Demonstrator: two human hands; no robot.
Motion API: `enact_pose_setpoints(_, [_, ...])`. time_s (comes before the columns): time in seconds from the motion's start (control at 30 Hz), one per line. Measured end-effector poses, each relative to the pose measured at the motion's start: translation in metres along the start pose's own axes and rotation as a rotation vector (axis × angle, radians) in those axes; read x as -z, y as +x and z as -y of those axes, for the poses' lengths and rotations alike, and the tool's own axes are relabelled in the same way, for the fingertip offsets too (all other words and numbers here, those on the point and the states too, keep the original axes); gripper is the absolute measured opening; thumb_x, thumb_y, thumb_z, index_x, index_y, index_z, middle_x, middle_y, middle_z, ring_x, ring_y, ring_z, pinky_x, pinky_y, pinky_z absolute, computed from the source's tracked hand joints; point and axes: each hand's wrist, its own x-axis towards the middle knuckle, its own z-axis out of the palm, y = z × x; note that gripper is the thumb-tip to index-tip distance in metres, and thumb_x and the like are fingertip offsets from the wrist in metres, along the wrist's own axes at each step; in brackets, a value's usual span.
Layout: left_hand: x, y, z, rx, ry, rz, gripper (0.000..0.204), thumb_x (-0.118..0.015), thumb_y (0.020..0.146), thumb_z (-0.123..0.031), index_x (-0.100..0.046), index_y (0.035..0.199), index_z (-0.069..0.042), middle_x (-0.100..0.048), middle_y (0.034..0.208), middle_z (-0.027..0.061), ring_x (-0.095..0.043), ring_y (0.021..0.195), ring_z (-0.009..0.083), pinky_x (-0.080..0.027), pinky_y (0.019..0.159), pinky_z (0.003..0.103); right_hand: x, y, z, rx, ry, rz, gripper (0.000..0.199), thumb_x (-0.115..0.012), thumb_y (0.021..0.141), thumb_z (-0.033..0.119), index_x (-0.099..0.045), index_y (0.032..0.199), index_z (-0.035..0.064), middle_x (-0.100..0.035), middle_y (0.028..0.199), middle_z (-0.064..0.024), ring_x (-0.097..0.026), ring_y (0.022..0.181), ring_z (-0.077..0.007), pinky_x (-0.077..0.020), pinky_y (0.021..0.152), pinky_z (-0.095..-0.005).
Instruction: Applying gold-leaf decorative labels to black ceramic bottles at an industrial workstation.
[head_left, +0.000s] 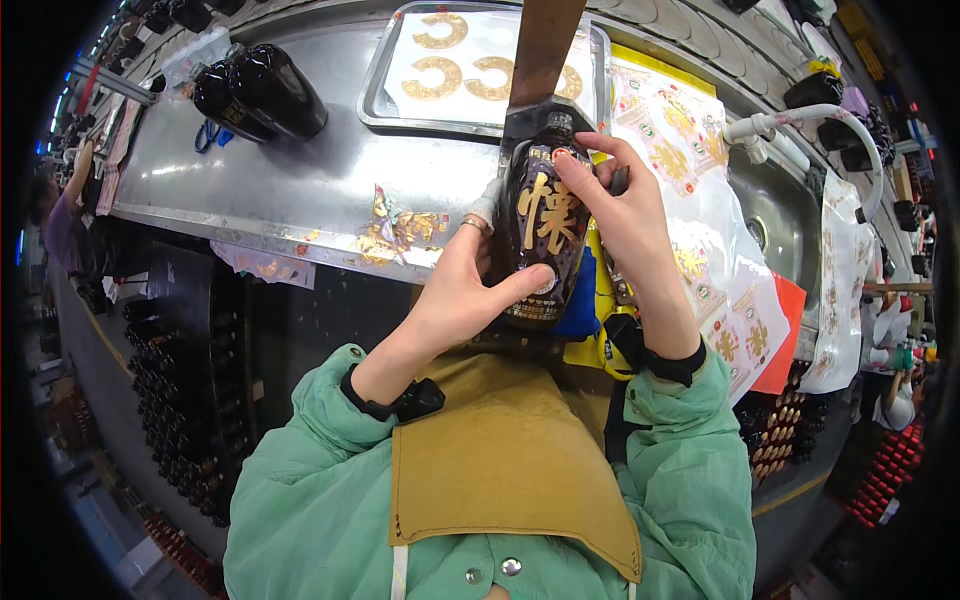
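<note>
A dark glossy bottle (562,253) with gold lettering and a patterned decal lies in front of me, its neck pointing away. My left hand (455,290) grips its lower left side, thumb across the front near the base, a pale wrap on one finger. My right hand (632,205) holds the shoulder, thumb pressed on the upper decal and index finger reaching by the neck. The undersides of both hands' fingers are partly hidden. Blue cloth (580,300) and yellow cloth (598,335) show beside the bottle.
Beyond, a metal tray (372,100) holds a white sheet with gold C-shaped decals. Two dark bottles (280,95) stand at left; gold scraps (395,228) lie nearer. Decal sheets (665,130) cover the right side by a sink (790,205). A brown upright (545,50) rises behind the bottle.
</note>
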Motion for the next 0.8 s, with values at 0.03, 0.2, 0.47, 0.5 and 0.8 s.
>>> enact_pose_setpoints(0.03, [0.0, 0.0, 0.0, 0.007, 0.004, -0.002, 0.077, -0.076, 0.094, -0.007, -0.029, 0.154, 0.007, -0.046, 0.149, 0.0161, -0.048, 0.139, 0.0229, -0.04, 0.118, 0.041, -0.001, 0.0, -0.001, -0.012, -0.005, 0.013, 0.061, -0.084, 0.087, 0.038, -0.066, 0.125, -0.0054, -0.044, 0.072, 0.0067, -0.042, 0.066, -0.0046, -0.0345, 0.057, -0.0241])
enact_pose_setpoints(0.2, [-0.001, -0.001, -0.003, 0.032, -0.038, -0.003, 0.084, -0.079, 0.094, -0.013, -0.027, 0.156, 0.007, -0.047, 0.15, 0.0166, -0.048, 0.139, 0.0219, -0.037, 0.12, 0.039, 0.002, 0.0, 0.002, -0.014, -0.007, 0.02, 0.057, -0.083, 0.089, 0.034, -0.066, 0.127, -0.0029, -0.047, 0.072, 0.0064, -0.043, 0.065, -0.004, -0.035, 0.057, -0.0233])
enact_pose_setpoints(0.47, [0.005, 0.009, -0.014, -0.004, -0.183, -0.038, 0.077, -0.064, 0.102, -0.008, -0.018, 0.163, 0.006, -0.039, 0.16, 0.0172, -0.039, 0.147, 0.0237, -0.032, 0.122, 0.038, 0.014, -0.029, 0.009, -0.142, 0.215, 0.115, 0.054, -0.074, 0.099, 0.022, -0.056, 0.146, 0.0047, -0.053, 0.077, 0.006, -0.048, 0.07, -0.003, -0.0379, 0.064, -0.0208])
enact_pose_setpoints(0.5, [0.005, 0.011, -0.014, -0.004, -0.165, -0.008, 0.076, -0.063, 0.103, -0.009, -0.019, 0.162, 0.006, -0.039, 0.16, 0.0171, -0.04, 0.147, 0.0239, -0.032, 0.122, 0.038, 0.013, -0.033, 0.007, -0.187, 0.237, 0.119, 0.057, -0.073, 0.099, 0.021, -0.052, 0.151, 0.0066, -0.054, 0.077, 0.006, -0.048, 0.072, -0.003, -0.0384, 0.067, -0.0203])
enact_pose_setpoints(0.8, [-0.002, 0.012, -0.008, 0.019, -0.165, -0.061, 0.078, -0.068, 0.1, -0.006, -0.021, 0.162, 0.005, -0.039, 0.16, 0.0158, -0.042, 0.146, 0.022, -0.033, 0.121, 0.037, 0.005, -0.041, -0.004, -0.13, 0.213, 0.054, 0.065, -0.077, 0.096, 0.02, -0.05, 0.154, 0.0099, -0.044, 0.08, 0.0073, -0.046, 0.077, -0.0027, -0.0393, 0.074, -0.019])
